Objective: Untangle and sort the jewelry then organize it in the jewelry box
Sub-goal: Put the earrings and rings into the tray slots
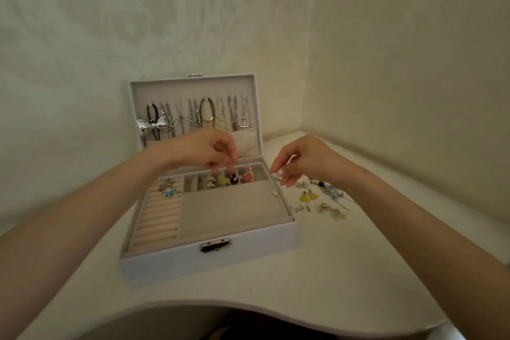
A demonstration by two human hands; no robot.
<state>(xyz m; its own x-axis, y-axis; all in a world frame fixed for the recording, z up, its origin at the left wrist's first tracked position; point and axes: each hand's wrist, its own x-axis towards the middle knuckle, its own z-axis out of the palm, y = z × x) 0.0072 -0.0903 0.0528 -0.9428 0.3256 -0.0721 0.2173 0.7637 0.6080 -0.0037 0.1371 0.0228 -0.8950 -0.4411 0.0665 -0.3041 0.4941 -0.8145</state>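
A white jewelry box (248,240) stands open on the table, its lid upright with several necklaces (198,116) hanging inside. Small back compartments hold earrings (234,178); the ring rolls at left carry a blue piece (169,191). My left hand (212,150) hovers over the back compartments, fingertips pinched just above a dark earring; what it pinches is too small to tell. My right hand (298,160) is at the box's right rim, thumb and forefinger pinching a tiny pale item. Loose earrings (317,199), including a yellow pair (308,196), lie to the right of the box.
The table (317,284) is white with a curved front edge. Wallpapered walls meet in a corner close behind and to the right of the box. A metal clasp (215,246) sits on the box's front.
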